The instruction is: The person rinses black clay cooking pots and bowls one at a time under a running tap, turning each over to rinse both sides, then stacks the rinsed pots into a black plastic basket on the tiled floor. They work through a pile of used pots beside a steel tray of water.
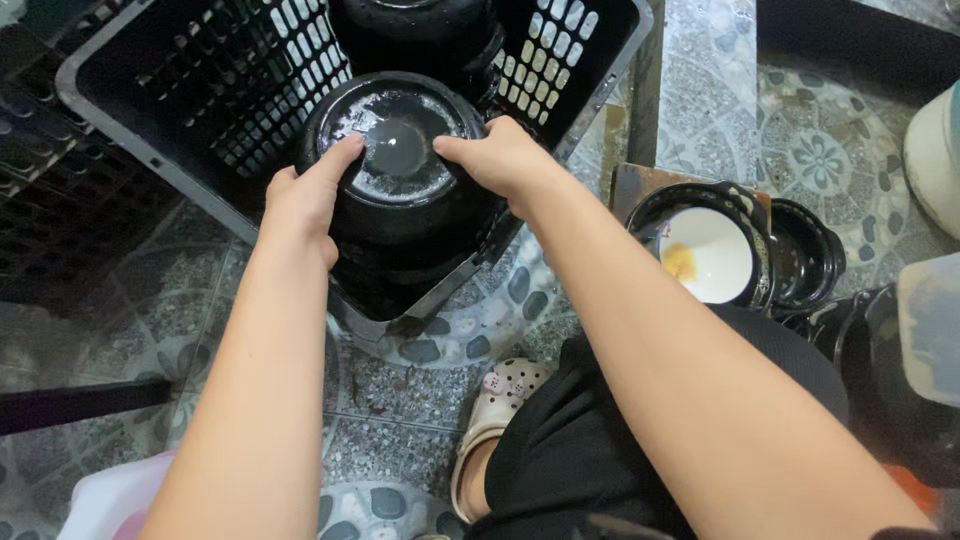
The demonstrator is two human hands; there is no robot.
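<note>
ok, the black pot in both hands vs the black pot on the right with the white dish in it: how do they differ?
The held pot is upside down, wet base up; the right pot sits upright, mouth open. The held pot is in the black crate, gripped by the left hand and right hand; the right pot stands outside the crate, untouched. The right pot holds a white dish with a yellow smear. Both are round, black and glossy.

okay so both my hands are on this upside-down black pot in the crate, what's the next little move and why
Probably lower the pot the last bit, then let go. Both the left hand and right hand grip its upturned, wet base inside the black crate, and another pot already sits behind it.
</note>
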